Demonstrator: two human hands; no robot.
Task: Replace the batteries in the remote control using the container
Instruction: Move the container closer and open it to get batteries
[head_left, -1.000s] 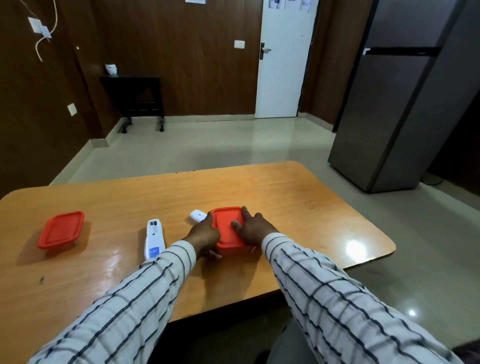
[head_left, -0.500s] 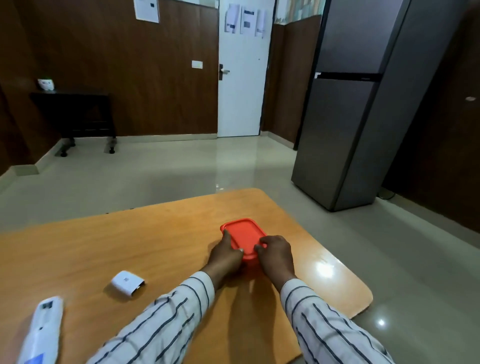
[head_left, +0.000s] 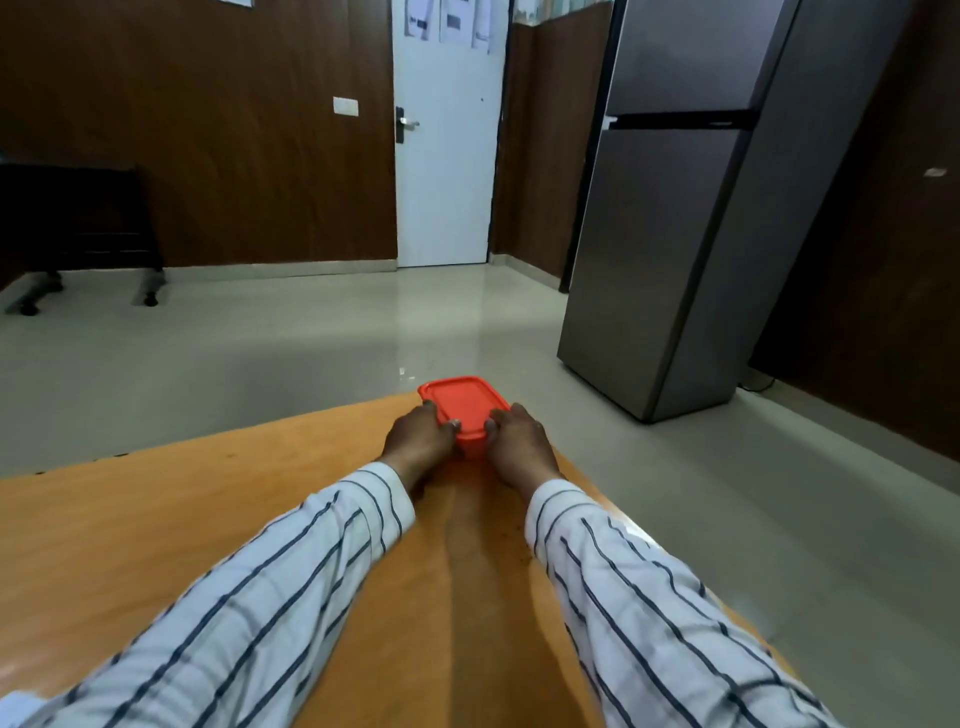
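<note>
At far bench edge: red plastic container (head_left: 464, 409), rounded-rectangular, lid on | left hand (head_left: 415, 435) gripping its left side | right hand (head_left: 519, 439) gripping its right side | bench (head_left: 156, 519): glossy orange wood | sleeves: white, dark-striped.

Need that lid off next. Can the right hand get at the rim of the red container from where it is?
Probably yes. The right hand already rests against the red container at its right side, fingers at the lid's rim, nothing between them. The left hand braces the opposite side.
</note>
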